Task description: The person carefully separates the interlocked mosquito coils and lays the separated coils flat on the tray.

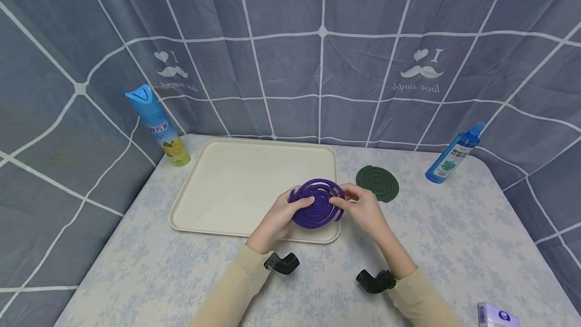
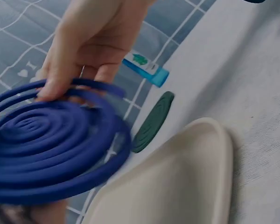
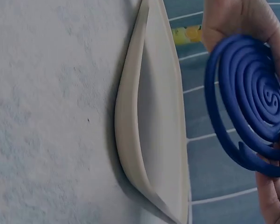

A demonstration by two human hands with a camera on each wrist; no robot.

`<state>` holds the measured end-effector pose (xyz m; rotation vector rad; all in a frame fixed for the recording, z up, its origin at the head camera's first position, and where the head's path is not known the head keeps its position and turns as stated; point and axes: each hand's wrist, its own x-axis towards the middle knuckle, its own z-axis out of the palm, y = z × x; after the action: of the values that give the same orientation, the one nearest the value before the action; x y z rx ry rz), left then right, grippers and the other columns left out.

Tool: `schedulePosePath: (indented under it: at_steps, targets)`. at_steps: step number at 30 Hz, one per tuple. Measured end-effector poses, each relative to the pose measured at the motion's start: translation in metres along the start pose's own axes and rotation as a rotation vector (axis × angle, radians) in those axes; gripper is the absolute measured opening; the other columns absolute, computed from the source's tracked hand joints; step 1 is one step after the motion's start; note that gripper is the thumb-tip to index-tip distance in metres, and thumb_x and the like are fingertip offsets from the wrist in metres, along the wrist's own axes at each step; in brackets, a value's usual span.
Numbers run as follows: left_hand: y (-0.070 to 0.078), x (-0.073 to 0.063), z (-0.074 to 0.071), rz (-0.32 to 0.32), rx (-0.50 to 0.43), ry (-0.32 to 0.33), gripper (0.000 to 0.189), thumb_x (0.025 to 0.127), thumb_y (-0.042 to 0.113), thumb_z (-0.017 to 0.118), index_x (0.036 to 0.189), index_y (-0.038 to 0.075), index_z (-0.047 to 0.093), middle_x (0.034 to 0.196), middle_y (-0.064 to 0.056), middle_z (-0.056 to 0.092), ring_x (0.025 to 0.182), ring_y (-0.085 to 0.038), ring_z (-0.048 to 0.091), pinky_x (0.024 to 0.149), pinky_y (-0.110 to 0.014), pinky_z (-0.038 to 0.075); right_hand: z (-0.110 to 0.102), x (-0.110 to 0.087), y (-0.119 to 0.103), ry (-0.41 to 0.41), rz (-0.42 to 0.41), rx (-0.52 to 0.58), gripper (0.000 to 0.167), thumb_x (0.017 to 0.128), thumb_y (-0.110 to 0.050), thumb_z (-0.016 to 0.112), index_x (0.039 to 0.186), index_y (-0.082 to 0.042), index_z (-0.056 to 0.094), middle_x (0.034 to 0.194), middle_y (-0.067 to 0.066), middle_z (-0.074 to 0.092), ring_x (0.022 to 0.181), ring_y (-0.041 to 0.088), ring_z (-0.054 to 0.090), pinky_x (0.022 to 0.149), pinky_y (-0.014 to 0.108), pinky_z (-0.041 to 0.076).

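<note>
One purple coil (image 1: 317, 207), a flat spiral, held in the air over the near right corner of the cream tray (image 1: 254, 175); bluer in tone in the wrist views. Outer turns stand apart from the denser middle, with gaps between; a tapered end shows in the right wrist view.

Left grip (image 1: 282, 212): pinching the coil, thumb on its upper face, fingers underneath.

Right grip (image 1: 364, 209): pinching the outer turns at the opposite edge, thumb above, fingers below.

Handling notes, by judgement: the step in hand looks like easing the turns apart. Left grip best kept as the anchor, thumb near the centre, pressure light. Right grip best worked along a short stretch at a time, following the curve, the strand kept level with its neighbours; a sharp twist or lift could snap it, such coils tending to be brittle. Holding the piece low over the tray should let any broken bits land there.

One green coil (image 1: 378, 184): flat on the tabletop (image 1: 436, 236), just right of the tray, turns close together.

One blue spray bottle (image 1: 454, 155): standing farther right, well apart from the work.
</note>
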<state>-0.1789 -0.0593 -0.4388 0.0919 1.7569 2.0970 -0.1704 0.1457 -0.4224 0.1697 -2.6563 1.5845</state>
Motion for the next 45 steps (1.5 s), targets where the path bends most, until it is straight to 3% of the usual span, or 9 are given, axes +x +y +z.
schedulePosePath:
  at_steps: [7, 11, 15, 19, 24, 31, 35, 40, 45]
  targets:
    - [0.010, -0.004, -0.009, -0.072, -0.011, -0.210, 0.057, 0.103, 0.053, 0.037, 0.123, 0.003, 0.056, 0.097, 0.006, 0.064, 0.085, -0.004, 0.060, 0.075, -0.017, 0.052, -0.004, -0.004, -0.004, -0.022, -0.261, -0.116, 0.015, 0.081, -0.008, 0.079, 0.095, -0.009, 0.076, 0.090, 0.001, 0.072, 0.081, 0.005, 0.062, 0.071, 0.023, 0.057]
    - [0.012, -0.005, -0.010, -0.111, -0.028, -0.269, 0.045, 0.104, 0.050, 0.036, 0.109, 0.010, 0.057, 0.089, 0.007, 0.065, 0.079, -0.005, 0.063, 0.071, -0.019, 0.053, -0.004, -0.006, -0.008, -0.027, -0.468, -0.171, 0.018, 0.078, -0.004, 0.081, 0.094, -0.010, 0.077, 0.088, -0.001, 0.071, 0.077, 0.006, 0.062, 0.066, 0.023, 0.056]
    - [0.013, -0.006, -0.008, -0.150, -0.024, -0.288, 0.037, 0.105, 0.039, 0.038, 0.113, 0.006, 0.055, 0.088, 0.004, 0.064, 0.074, -0.005, 0.065, 0.065, -0.020, 0.055, -0.002, -0.007, -0.010, -0.026, -0.653, -0.208, 0.021, 0.073, -0.001, 0.083, 0.091, -0.010, 0.076, 0.086, -0.001, 0.070, 0.075, 0.009, 0.062, 0.061, 0.025, 0.052]
    - [0.015, -0.010, -0.007, -0.134, 0.025, -0.233, 0.033, 0.104, 0.033, 0.044, 0.113, 0.003, 0.056, 0.087, 0.003, 0.062, 0.066, -0.005, 0.060, 0.057, -0.018, 0.052, 0.000, -0.007, -0.011, -0.024, -0.729, -0.212, 0.022, 0.072, 0.002, 0.083, 0.090, -0.009, 0.075, 0.085, -0.001, 0.070, 0.074, 0.009, 0.062, 0.059, 0.023, 0.050]
    - [0.020, -0.014, -0.005, -0.015, 0.122, -0.123, 0.034, 0.104, 0.026, 0.048, 0.115, -0.005, 0.059, 0.093, 0.003, 0.062, 0.075, -0.004, 0.058, 0.064, -0.017, 0.050, -0.001, -0.008, -0.012, -0.024, -0.653, -0.169, 0.022, 0.073, 0.001, 0.083, 0.091, -0.009, 0.075, 0.086, 0.000, 0.071, 0.075, 0.009, 0.063, 0.063, 0.023, 0.054]
    - [0.025, -0.018, -0.009, 0.027, 0.095, -0.042, 0.038, 0.106, 0.021, 0.044, 0.124, -0.010, 0.055, 0.090, 0.008, 0.063, 0.069, 0.001, 0.054, 0.059, -0.013, 0.046, -0.006, -0.008, -0.012, -0.025, -0.252, -0.082, 0.013, 0.080, -0.012, 0.082, 0.091, -0.010, 0.075, 0.089, 0.002, 0.075, 0.078, 0.004, 0.065, 0.070, 0.022, 0.057]
    - [0.025, -0.018, -0.012, 0.033, 0.024, -0.022, 0.039, 0.107, 0.019, 0.041, 0.127, -0.013, 0.052, 0.091, 0.009, 0.064, 0.072, 0.002, 0.056, 0.059, -0.012, 0.046, -0.005, -0.008, -0.005, -0.040, -0.112, -0.011, 0.013, 0.083, -0.014, 0.079, 0.092, -0.005, 0.076, 0.093, 0.009, 0.075, 0.079, 0.000, 0.065, 0.073, 0.020, 0.057]
    - [0.023, -0.018, -0.013, 0.006, -0.063, -0.041, 0.040, 0.107, 0.017, 0.039, 0.130, -0.014, 0.046, 0.094, 0.009, 0.062, 0.079, 0.003, 0.057, 0.065, -0.010, 0.048, -0.001, -0.007, 0.001, -0.009, -0.100, 0.036, 0.012, 0.083, -0.014, 0.079, 0.091, -0.005, 0.077, 0.091, 0.009, 0.075, 0.079, -0.002, 0.064, 0.074, 0.020, 0.057]
    - [0.023, -0.017, -0.016, -0.047, -0.075, -0.121, 0.039, 0.107, 0.021, 0.039, 0.126, -0.011, 0.047, 0.091, 0.007, 0.059, 0.075, 0.000, 0.054, 0.064, -0.011, 0.047, -0.003, -0.005, 0.001, -0.024, -0.227, -0.012, 0.010, 0.080, -0.011, 0.080, 0.089, -0.007, 0.079, 0.087, 0.006, 0.075, 0.078, -0.003, 0.063, 0.070, 0.020, 0.057]
